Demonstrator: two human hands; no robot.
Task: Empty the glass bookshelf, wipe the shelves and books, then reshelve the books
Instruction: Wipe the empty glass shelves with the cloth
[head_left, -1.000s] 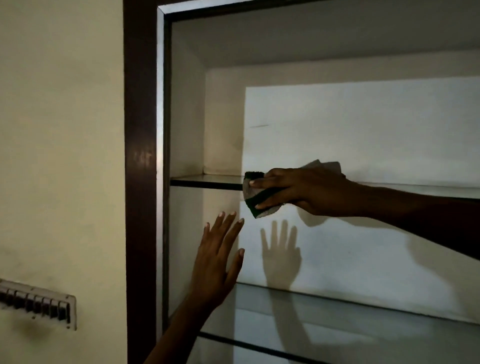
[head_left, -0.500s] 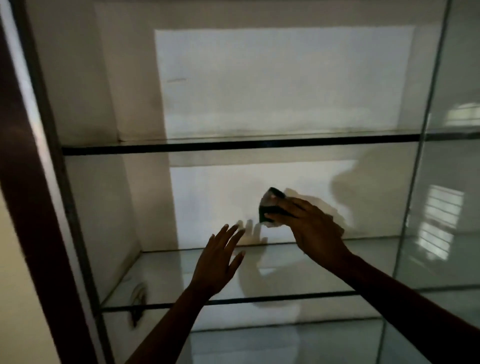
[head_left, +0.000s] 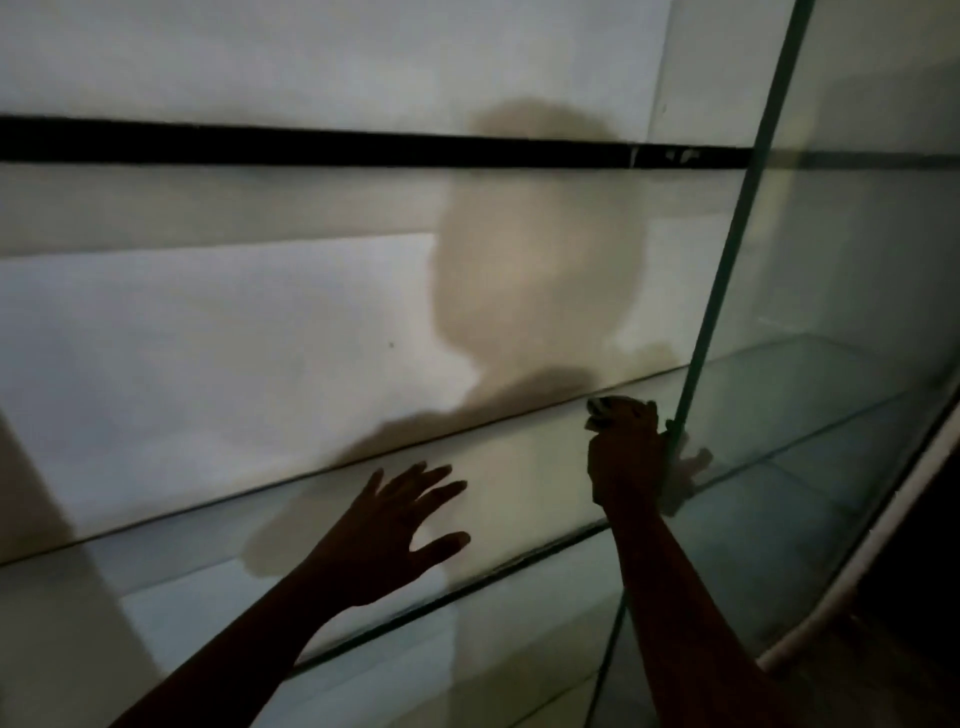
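Mid-wipe on glass shelf (head_left: 530, 499), far back edge, toward the right end. cloth (head_left: 605, 408) bunched in right hand (head_left: 626, 457), fingers curled tight round it, pushed into the line where shelf meets back wall (head_left: 208, 364), probably to chase dust out of that seam. Only a scrap of cloth visible past the knuckles, rest hidden by the hand. Right hand just beside the green edge of the glass door (head_left: 727, 270); touching or not, cannot tell. left hand (head_left: 384, 530) flat, fingers spread, gripping nothing, over the front-middle of the same shelf, well apart from the right. Likely bracing for the reach; contact with the glass unclear. upper shelf (head_left: 363, 145) seen edge-on as a dark strip. No books in view. Judged stage: emptying done, shelf wiping under way, book wiping and reshelving not yet started. Next, probably: sweeping cloth along the back edge toward the left. Risks: leaning weight on thin glass, knuckles knocking the door edge. Head-shaped shadow (head_left: 535, 260) on back wall; light dim, dirt not readable.
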